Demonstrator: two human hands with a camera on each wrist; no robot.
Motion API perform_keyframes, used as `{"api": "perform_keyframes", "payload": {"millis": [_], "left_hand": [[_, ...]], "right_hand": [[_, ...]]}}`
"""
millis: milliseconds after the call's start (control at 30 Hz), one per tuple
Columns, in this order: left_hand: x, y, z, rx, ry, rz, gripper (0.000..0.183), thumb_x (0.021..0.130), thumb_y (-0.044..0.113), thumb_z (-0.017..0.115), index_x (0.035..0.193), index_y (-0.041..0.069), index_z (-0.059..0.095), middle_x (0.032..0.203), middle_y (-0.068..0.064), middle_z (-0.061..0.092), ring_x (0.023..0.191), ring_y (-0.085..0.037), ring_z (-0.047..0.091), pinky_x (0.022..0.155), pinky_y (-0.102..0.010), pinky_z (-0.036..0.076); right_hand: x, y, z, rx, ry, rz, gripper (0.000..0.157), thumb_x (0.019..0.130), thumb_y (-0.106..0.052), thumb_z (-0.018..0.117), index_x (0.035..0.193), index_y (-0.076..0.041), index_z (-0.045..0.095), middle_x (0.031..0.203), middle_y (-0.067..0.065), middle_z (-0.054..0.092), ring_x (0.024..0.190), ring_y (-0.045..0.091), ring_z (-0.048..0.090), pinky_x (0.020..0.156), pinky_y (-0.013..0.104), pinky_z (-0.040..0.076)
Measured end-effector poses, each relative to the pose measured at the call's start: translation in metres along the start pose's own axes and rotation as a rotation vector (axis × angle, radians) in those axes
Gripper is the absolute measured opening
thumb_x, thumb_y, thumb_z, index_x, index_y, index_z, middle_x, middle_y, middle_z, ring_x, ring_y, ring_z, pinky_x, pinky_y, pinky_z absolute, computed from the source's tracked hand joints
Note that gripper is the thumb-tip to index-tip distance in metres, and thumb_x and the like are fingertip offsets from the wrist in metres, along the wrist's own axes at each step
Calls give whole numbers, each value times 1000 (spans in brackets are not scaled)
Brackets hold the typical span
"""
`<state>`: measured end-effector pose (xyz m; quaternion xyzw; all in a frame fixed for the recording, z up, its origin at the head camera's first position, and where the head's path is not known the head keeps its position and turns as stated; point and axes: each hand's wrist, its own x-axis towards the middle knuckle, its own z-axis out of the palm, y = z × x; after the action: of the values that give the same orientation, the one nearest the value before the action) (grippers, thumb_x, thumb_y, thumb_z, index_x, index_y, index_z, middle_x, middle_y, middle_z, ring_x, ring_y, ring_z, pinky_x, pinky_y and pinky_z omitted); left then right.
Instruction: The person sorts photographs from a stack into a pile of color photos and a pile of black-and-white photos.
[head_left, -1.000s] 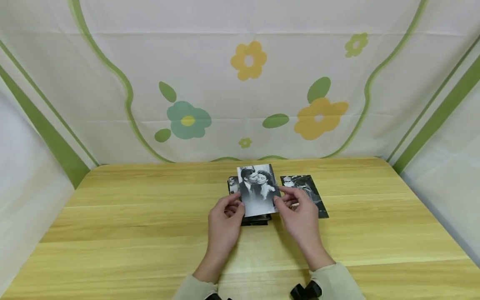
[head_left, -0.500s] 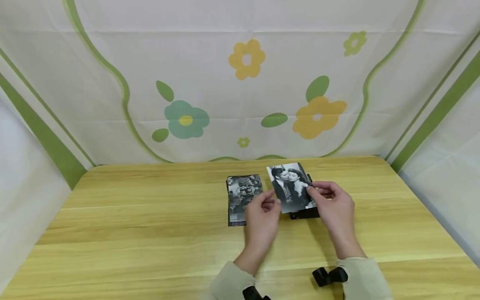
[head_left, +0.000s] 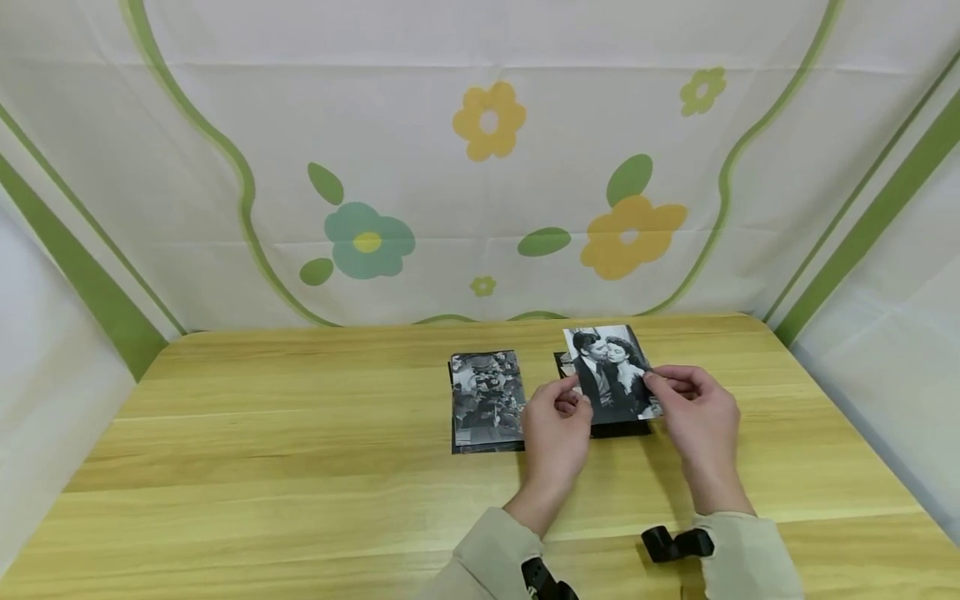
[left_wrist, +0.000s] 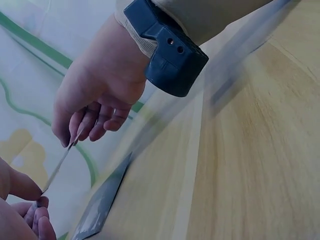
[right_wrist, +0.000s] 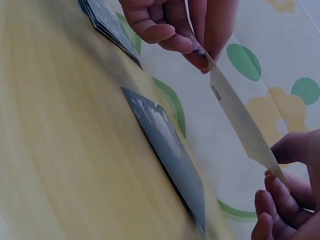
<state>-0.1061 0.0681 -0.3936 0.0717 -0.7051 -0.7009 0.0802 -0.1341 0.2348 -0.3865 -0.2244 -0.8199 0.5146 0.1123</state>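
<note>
Nearest to us are two pale sleeves (head_left: 750,554), each with a black device (head_left: 675,543) strapped at the wrist, over the wood-grain desk (head_left: 262,492). Just beyond, we see both hands pinching one black-and-white photo between thumb and fingers: the left hand (head_left: 558,429) at its left edge, the right hand (head_left: 701,421) at its right edge. This held photo (head_left: 611,379), showing two people close together, is raised, and the right wrist view gives us its pale back with a small dark mark. Under it, and apart from it, a dark photo (right_wrist: 167,150) lies flat on the desk. To the left, near the left hand, we find a slightly uneven stack of photos (head_left: 486,396), with a grey, crowded scene on top. Behind the desk hangs a white cloth (head_left: 420,125) with green bands and yellow and teal flowers.
</note>
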Motion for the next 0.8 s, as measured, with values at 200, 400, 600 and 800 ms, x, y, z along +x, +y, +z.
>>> {"api": "perform_keyframes", "payload": {"millis": [200,400,600,800], "left_hand": [[1,-6,-1,112,5,10,27,97,-3,70,124,-3,76,95,-6,69,82,-4,57,72,-19,52],[4,-12,-1,286,41,55,27,96,-6,69,122,-6,75,92,-5,67,81,-8,58,71,-23,52],[5,-13,2,359,26,45,28,95,-6,70,122,-8,76,91,-6,67,84,-12,59,73,-26,54],[5,-12,5,396,6,27,28,96,-6,69,123,-7,76,90,-6,68,81,-12,59,69,-26,54]], "right_hand": [[1,7,5,-72,-36,-23,37,93,-37,84,120,-13,78,86,-18,65,79,3,59,67,19,49],[2,16,13,-178,-120,-40,45,90,-43,86,123,-14,77,93,-9,72,81,4,61,69,20,50],[1,19,13,-203,-155,-55,42,93,-39,84,125,-12,76,100,-1,72,87,11,62,70,22,51],[2,22,11,-249,-148,-81,41,94,-38,83,122,-10,77,100,2,75,86,13,64,72,22,50]]}}
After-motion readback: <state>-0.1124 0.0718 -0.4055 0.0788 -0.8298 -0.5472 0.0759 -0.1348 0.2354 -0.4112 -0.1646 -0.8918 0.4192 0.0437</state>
